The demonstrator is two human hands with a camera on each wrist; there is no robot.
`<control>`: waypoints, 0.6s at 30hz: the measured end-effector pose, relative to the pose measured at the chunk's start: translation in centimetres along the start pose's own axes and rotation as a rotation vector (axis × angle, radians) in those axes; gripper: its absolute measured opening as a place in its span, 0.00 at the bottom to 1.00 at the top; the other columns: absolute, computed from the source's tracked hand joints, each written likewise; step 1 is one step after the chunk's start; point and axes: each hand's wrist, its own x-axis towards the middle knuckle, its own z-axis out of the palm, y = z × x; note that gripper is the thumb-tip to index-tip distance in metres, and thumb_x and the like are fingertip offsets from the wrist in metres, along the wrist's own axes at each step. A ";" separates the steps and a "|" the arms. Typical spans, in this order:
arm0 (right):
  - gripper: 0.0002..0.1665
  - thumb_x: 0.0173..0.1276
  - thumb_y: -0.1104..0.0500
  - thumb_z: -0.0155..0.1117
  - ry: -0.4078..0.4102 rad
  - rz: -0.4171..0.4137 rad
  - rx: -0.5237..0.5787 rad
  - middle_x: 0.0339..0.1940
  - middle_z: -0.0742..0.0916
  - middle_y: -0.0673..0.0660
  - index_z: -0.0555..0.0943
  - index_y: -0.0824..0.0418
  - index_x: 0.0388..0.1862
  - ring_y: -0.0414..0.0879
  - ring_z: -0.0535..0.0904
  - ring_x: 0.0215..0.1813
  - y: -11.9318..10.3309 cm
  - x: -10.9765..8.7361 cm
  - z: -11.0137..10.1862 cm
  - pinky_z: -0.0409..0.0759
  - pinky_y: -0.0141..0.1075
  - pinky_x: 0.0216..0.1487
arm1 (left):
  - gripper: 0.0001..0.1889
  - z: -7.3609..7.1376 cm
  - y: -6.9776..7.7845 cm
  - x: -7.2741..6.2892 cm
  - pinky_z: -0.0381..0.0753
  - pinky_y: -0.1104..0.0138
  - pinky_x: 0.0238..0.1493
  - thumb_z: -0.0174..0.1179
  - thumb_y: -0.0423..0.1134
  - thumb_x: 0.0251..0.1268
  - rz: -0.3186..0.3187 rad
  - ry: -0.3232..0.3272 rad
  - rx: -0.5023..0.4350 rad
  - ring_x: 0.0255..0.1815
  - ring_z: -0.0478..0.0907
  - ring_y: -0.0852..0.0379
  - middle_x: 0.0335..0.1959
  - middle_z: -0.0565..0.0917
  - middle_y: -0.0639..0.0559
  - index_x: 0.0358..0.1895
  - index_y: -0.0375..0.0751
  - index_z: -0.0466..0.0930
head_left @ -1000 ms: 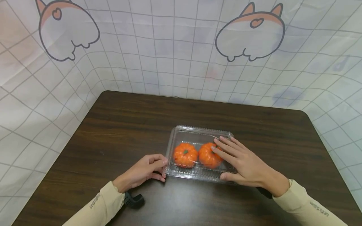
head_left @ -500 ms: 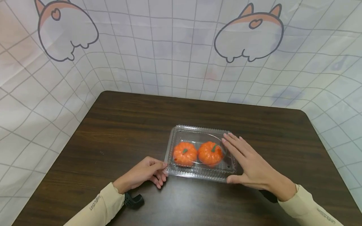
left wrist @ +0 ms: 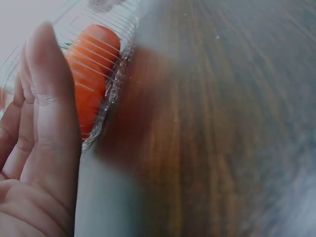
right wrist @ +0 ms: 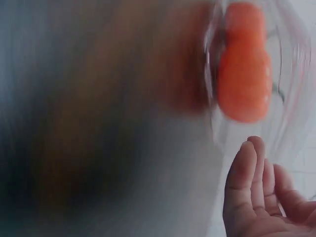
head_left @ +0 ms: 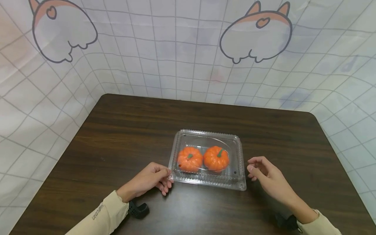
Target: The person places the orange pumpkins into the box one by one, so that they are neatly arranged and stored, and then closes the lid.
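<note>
A clear plastic clamshell container (head_left: 240, 160) lies on the table, its lid down over two small orange pumpkins with green stems. One pumpkin (head_left: 190, 159) sits on the left, the other pumpkin (head_left: 216, 159) beside it on the right. My left hand (head_left: 151, 179) pinches the container's near left corner, thumb on top and the other fingers lower. A short way off the container's right side, my right hand (head_left: 271, 179) hovers with loosely bent fingers and holds nothing. In the right wrist view a gap separates its fingertips (right wrist: 247, 153) from the container.
The dark wooden table (head_left: 129, 130) extends around the container on every side. White grid-patterned cloth (head_left: 176, 58) with cartoon animals hangs behind it and along both sides. A black band (head_left: 139, 210) is at the left wrist.
My right hand has come off the container's right side, moving right and toward me, and its fingers have bent. The left hand stays at the corner. The container barely moved.
</note>
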 end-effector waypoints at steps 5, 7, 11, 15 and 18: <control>0.14 0.85 0.57 0.49 -0.212 0.062 0.363 0.38 0.84 0.49 0.76 0.67 0.53 0.41 0.84 0.38 0.8 -0.4 1.2 0.87 0.35 0.41 | 0.19 0.1 -0.1 -0.2 0.87 0.68 0.30 0.44 0.33 0.77 0.035 -0.004 0.012 0.24 0.81 0.62 0.27 0.85 0.52 0.43 0.17 0.80; 0.14 0.86 0.57 0.46 -0.300 0.097 0.485 0.38 0.84 0.48 0.77 0.64 0.49 0.41 0.85 0.39 1.0 -0.6 1.5 0.87 0.36 0.42 | 0.19 0.1 -0.1 -0.3 0.87 0.68 0.30 0.44 0.33 0.77 0.042 0.004 0.017 0.24 0.81 0.62 0.27 0.85 0.52 0.43 0.17 0.80; 0.16 0.86 0.55 0.44 -0.382 0.181 0.584 0.36 0.85 0.47 0.79 0.58 0.43 0.40 0.86 0.38 1.1 -0.8 2.0 0.87 0.35 0.41 | 0.18 0.2 -0.3 -0.4 0.87 0.69 0.29 0.45 0.32 0.77 0.051 0.022 0.018 0.24 0.81 0.62 0.26 0.85 0.53 0.41 0.17 0.80; 0.19 0.85 0.55 0.43 -0.397 0.218 0.576 0.31 0.85 0.47 0.80 0.59 0.38 0.39 0.85 0.33 0.9 -1.0 2.3 0.86 0.34 0.37 | 0.17 0.2 -0.3 -0.5 0.87 0.69 0.29 0.45 0.31 0.76 0.064 0.032 0.014 0.24 0.81 0.62 0.26 0.84 0.53 0.40 0.18 0.80; 0.22 0.85 0.55 0.42 -0.399 0.210 0.569 0.29 0.86 0.46 0.81 0.59 0.36 0.38 0.85 0.31 0.8 -1.1 2.4 0.85 0.32 0.34 | 0.16 0.3 -0.2 -0.5 0.87 0.69 0.29 0.45 0.30 0.75 0.069 0.039 0.015 0.24 0.81 0.62 0.26 0.84 0.54 0.41 0.17 0.79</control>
